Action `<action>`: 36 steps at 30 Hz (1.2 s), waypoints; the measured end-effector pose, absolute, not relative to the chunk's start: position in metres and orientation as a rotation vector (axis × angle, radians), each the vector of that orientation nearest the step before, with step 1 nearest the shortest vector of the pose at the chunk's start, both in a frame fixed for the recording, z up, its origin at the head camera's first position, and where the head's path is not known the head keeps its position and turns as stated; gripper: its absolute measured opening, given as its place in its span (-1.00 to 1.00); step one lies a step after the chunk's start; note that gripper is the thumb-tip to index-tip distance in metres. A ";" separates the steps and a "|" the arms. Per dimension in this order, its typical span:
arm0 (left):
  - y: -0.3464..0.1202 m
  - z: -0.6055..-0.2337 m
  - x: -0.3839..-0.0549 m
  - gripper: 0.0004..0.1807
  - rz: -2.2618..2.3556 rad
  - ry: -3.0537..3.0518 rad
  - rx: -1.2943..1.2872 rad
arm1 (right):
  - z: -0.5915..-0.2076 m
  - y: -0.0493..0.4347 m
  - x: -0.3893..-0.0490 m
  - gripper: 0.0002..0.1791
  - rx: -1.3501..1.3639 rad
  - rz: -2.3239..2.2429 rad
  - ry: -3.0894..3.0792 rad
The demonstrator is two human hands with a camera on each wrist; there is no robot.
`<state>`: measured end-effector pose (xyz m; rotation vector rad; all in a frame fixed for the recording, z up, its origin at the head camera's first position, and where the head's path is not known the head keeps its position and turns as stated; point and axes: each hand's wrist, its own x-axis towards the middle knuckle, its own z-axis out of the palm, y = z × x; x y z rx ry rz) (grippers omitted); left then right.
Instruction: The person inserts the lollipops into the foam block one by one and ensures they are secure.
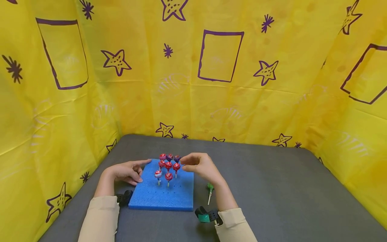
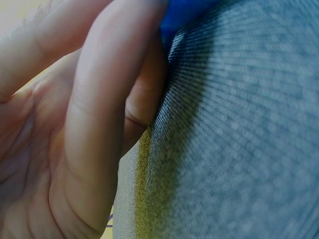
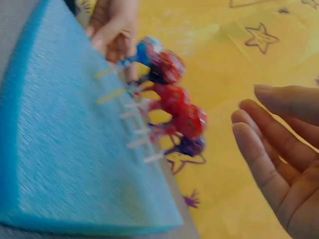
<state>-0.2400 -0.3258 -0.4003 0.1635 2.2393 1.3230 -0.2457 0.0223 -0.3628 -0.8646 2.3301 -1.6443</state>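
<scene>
Several wrapped lollipops stand with their sticks in a blue foam board [image 1: 160, 201]. Most wear red or purple wrappers; a front one [image 1: 158, 174] is white, blue and red. My left hand [image 1: 127, 172] rests against the board's left side, fingers touching its edge; the left wrist view shows its fingers [image 2: 99, 99] close up beside a bit of blue. Beside the rightmost lollipops hovers my right hand [image 1: 201, 165], fingers gently bent and thumb apart. In the right wrist view this hand [image 3: 284, 154] holds nothing and stays clear of the lollipops [image 3: 174, 99].
A green lollipop [image 1: 210, 187] lies on the dark grey table [image 1: 272, 191], right of the board, near my right forearm. Rows of small holes [image 1: 169, 192] mark the board's front part. Yellow cloth [image 1: 181, 107] with drawn stars surrounds the table at the back and sides.
</scene>
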 end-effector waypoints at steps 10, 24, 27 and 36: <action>-0.326 -0.401 -0.240 0.03 1.333 2.241 0.191 | -0.361 0.056 -0.255 -0.71 -0.805 -1.552 2.380; -0.328 -0.402 -0.239 0.02 1.345 2.238 0.212 | -0.367 0.095 -0.264 -0.69 -0.696 -1.399 2.498; -0.328 -0.402 -0.240 0.02 1.348 2.235 0.210 | -0.367 0.101 -0.264 -0.67 -0.665 -1.356 2.507; -0.328 -0.402 -0.240 0.02 1.346 2.236 0.201 | -0.371 0.112 -0.262 -0.63 -0.574 -1.229 2.478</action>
